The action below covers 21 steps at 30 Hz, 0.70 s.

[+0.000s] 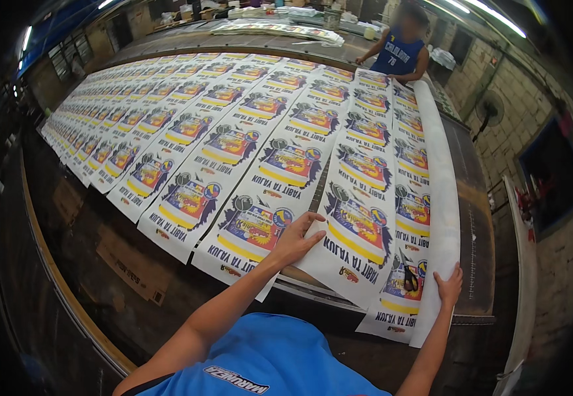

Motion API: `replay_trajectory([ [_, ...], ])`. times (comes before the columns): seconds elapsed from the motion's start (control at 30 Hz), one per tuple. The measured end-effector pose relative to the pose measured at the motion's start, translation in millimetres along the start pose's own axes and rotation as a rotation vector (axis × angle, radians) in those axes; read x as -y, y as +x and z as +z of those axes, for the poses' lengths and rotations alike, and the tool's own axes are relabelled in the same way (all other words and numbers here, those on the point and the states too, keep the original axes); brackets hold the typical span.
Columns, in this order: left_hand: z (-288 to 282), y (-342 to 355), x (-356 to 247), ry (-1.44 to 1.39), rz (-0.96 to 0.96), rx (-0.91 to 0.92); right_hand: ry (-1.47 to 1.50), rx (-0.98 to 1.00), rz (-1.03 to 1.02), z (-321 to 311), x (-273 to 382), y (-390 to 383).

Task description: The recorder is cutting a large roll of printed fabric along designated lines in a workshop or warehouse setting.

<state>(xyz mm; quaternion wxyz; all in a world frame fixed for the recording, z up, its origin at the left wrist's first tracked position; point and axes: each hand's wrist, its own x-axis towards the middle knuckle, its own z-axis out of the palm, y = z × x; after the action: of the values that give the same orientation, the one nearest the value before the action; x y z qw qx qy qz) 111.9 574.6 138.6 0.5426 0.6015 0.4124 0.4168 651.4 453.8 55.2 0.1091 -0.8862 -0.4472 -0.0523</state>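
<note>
Long white strips printed with repeated colourful designs (223,142) lie side by side along a big table. My left hand (297,243) has the left edge of one printed strip (359,221) between thumb and fingers, near the table's front edge. At the right, my right hand (449,285) is closed round the near part of a long white roll or fold of sheet (439,178), which runs along the rightmost printed strip (413,211). On that strip, left of my right hand, lies a small dark tool (410,280), perhaps scissors. Several strip ends hang past the front edge.
Another person (402,49) in a blue sleeveless shirt leans at the table's far right end, hands near the strips. Stacked sheets (273,30) lie on a surface at the back. A cardboard piece (130,265) sits below the table's front edge. A fan (491,107) stands by the right wall.
</note>
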Motion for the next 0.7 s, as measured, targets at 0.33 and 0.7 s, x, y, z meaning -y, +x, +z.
replay_trajectory([
  [0.33,-84,-35,-12,0.044,0.037,-0.102,0.834,-0.262,-0.030,100,67,-52],
  [0.7,-273,-96,149,0.355,-0.329,-0.376,1.498,0.541,0.292,169,340,-237],
])
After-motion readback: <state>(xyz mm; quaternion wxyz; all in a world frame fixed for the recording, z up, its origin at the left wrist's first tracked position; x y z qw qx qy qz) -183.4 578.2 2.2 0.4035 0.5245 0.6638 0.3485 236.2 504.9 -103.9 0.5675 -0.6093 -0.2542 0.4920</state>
